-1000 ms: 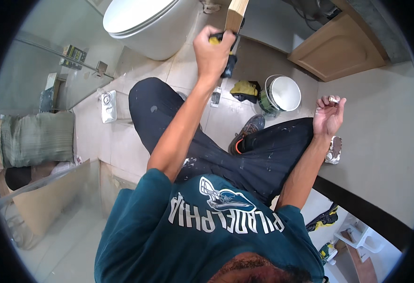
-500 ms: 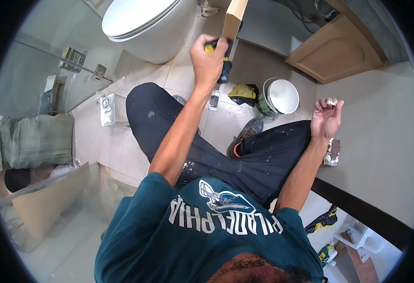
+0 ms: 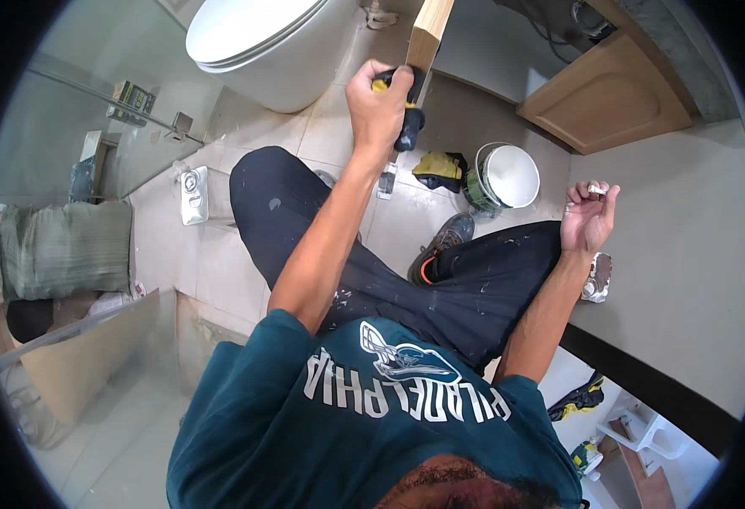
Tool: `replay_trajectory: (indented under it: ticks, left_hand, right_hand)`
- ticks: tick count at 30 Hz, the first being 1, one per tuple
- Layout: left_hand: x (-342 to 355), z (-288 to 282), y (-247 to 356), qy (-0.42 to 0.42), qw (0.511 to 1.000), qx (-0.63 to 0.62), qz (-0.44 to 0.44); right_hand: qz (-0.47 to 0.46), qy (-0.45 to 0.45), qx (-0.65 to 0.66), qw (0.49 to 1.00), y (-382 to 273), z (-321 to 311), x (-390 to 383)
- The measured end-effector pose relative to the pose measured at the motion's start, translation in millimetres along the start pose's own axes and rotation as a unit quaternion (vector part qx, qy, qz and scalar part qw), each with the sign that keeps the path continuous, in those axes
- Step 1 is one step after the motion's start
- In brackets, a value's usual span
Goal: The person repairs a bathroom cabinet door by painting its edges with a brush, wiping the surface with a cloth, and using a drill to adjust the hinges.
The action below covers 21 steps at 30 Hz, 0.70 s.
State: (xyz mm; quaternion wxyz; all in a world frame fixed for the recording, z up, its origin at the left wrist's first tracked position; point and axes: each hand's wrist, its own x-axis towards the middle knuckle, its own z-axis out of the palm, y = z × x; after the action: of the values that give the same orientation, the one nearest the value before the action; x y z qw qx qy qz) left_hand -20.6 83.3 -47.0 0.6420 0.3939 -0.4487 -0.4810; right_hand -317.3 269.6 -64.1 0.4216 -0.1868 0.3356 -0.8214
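Observation:
My left hand [image 3: 376, 106] is closed round a black-and-yellow hand tool [image 3: 408, 125], held against the near end of an upright wooden panel edge [image 3: 428, 38]. My fingers hide part of the tool, so its exact kind is unclear. My right hand [image 3: 588, 216] is raised above my right knee, palm up. Its fingers are loosely curled and the thumb stands apart. White residue or wrapping shows on the fingertips, and I see nothing gripped. Beside that wrist lies a small foil-like tray [image 3: 597, 278] with brown contents.
A white toilet [image 3: 275, 59] stands ahead on the left. A paint bucket [image 3: 508, 176] and a yellow-and-black cloth item [image 3: 440, 170] are on the tiles. A brown cabinet door [image 3: 605, 93] hangs at the far right. A glass panel [image 3: 92, 339] runs along the left.
The tool and the wooden panel edge have shifted slightly right, and my left hand has tilted a little with them. My right hand has barely moved.

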Motion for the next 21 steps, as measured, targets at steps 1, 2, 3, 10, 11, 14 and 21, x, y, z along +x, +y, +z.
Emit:
replay_trajectory:
  ticks: [1, 2, 3, 10, 11, 14, 21]
  left_hand:
    - [-1, -1, -1, 0.003, 1.0, -0.003, -0.004]
    - [-1, -1, -1, 0.006, 1.0, -0.007, -0.009]
    - [6, 1, 1, 0.007, 0.998, 0.032, 0.056]
    - [-13, -20, -34, -0.001, 0.998, 0.055, -0.041]
    - [-19, -28, -49, -0.003, 0.996, 0.06, -0.067]
    - [-26, -30, -70, 0.009, 0.995, 0.064, -0.074]
    - [-24, 6, -19, 0.0, 1.0, 0.007, -0.012]
  right_hand:
    - [-0.003, 0.014, -0.003, 1.0, 0, 2, 2]
    - [-0.009, -0.003, -0.002, 1.0, -1, 5, 5]
    - [-0.007, -0.015, -0.006, 1.0, -1, 6, 5]
    - [-0.001, -0.012, -0.002, 1.0, 1, 3, 4]
    - [0.003, -0.016, 0.004, 1.0, 2, 3, 5]
    - [0.002, -0.017, 0.003, 1.0, 2, 8, 1]
    - [-0.006, -0.035, 0.009, 0.999, -2, -4, 1]
